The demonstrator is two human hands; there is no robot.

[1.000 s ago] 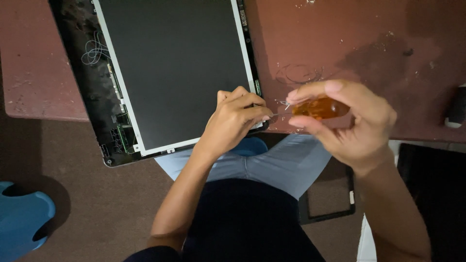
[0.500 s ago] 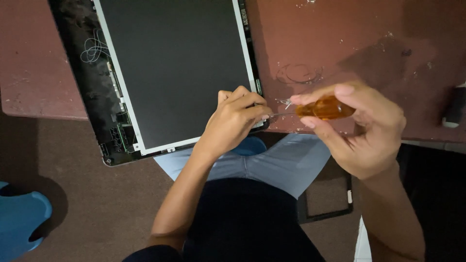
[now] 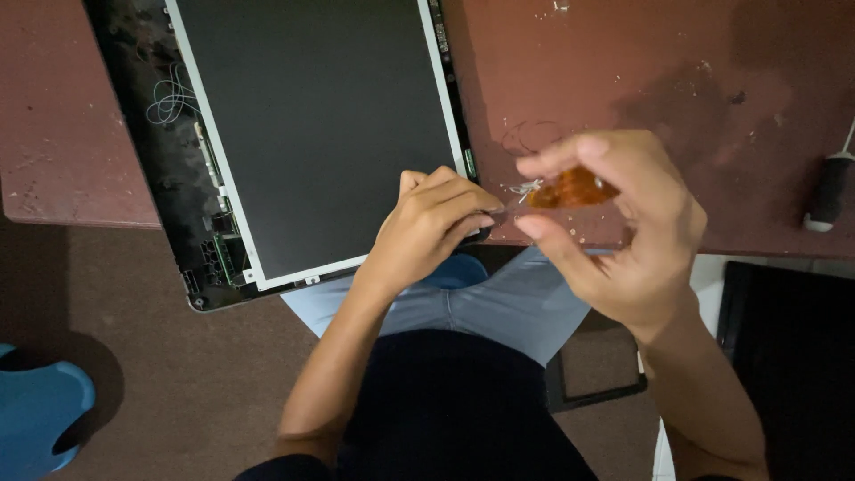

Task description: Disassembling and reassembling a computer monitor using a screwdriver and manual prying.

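Note:
A dark laptop screen panel [image 3: 321, 125] with a white frame lies in its black lid shell on a reddish-brown table [image 3: 623, 71], its near corner hanging over the table's edge. My left hand [image 3: 436, 227] rests fingertips on the panel's near right corner, pinching at the edge. My right hand [image 3: 614, 232] is raised just to the right of it, holding a translucent orange screwdriver handle [image 3: 570, 189] between thumb and fingers; its metal tip points toward the left hand's fingertips.
Thin wires and a circuit strip [image 3: 191, 151] show along the shell's left side. A black-handled tool [image 3: 828, 191] lies at the table's right edge. A blue object [image 3: 40, 410] sits on the floor at lower left, a dark frame [image 3: 597, 383] beneath my legs.
My right hand has shifted slightly and turned the orange handle between its fingers. The left hand stays on the panel's corner.

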